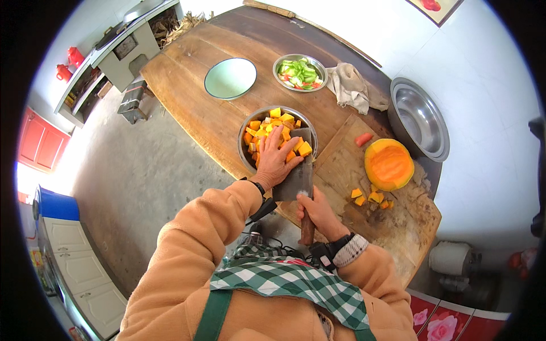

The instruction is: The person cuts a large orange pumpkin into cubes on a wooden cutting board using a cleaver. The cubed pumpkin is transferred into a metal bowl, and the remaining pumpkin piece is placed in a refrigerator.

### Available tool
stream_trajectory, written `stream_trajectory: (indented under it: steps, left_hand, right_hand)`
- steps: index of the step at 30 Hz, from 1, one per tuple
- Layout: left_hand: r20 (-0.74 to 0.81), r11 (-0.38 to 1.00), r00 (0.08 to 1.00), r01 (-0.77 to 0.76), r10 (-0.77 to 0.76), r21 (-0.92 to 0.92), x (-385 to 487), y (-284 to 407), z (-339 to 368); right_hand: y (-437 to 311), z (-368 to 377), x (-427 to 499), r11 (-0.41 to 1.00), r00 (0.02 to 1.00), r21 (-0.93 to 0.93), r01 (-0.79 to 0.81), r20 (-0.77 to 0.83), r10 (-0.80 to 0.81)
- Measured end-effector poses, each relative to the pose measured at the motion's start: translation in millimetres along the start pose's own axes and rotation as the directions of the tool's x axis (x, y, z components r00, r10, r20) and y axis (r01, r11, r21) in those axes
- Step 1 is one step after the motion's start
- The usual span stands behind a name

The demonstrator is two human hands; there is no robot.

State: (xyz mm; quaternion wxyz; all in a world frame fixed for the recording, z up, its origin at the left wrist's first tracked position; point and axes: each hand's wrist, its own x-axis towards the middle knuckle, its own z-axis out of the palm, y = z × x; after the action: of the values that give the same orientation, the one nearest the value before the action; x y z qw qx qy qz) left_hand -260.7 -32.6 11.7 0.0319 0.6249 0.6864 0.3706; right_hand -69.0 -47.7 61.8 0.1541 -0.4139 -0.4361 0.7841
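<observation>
My right hand grips the wooden handle of a broad cleaver, whose blade reaches over the near rim of a steel bowl. The bowl holds many orange pumpkin chunks. Above those chunks and the blade, my left hand lies with its fingers spread, touching pumpkin pieces. Part of the blade is hidden behind it. To the right, a wooden cutting board carries a cut pumpkin with its hollow facing up. Several small pumpkin pieces and a reddish-orange chunk also lie there.
Farther back on the wooden table stand a pale green enamel bowl and a steel bowl of cut green vegetables. A crumpled cloth lies beside it. A large steel basin leans by the wall.
</observation>
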Motion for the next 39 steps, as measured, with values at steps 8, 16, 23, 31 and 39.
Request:
stream_trajectory:
  steps: [8, 16, 23, 31, 39]
  left_hand:
    - [-0.006, 0.977, 0.996, 0.094, -0.095, 0.191, 4, -3, 15]
    - [-0.055, 0.960, 0.995, 0.100, -0.089, 0.262, -2, 23, 2]
    - [0.067, 0.919, 0.926, -0.358, 0.372, -0.165, -9, 113, 24]
    - [0.032, 0.975, 0.989, -0.150, 0.146, 0.167, 14, 54, -8]
    - [0.148, 0.961, 0.959, -0.214, 0.240, -0.174, -23, 105, 47]
  right_hand:
    - [7, -38, -65, 0.988, 0.992, -0.154, 0.005, -0.125, -0.024]
    - [35, -82, -112, 0.967, 0.993, 0.244, 0.072, -0.107, -0.047]
    - [46, -92, -134, 0.971, 0.991, 0.207, 0.117, -0.081, -0.103]
    - [30, -75, -107, 0.984, 0.988, 0.113, 0.140, 0.050, -0.147]
    - [89, -155, -220, 0.988, 0.956, 0.107, 0.108, -0.285, -0.073]
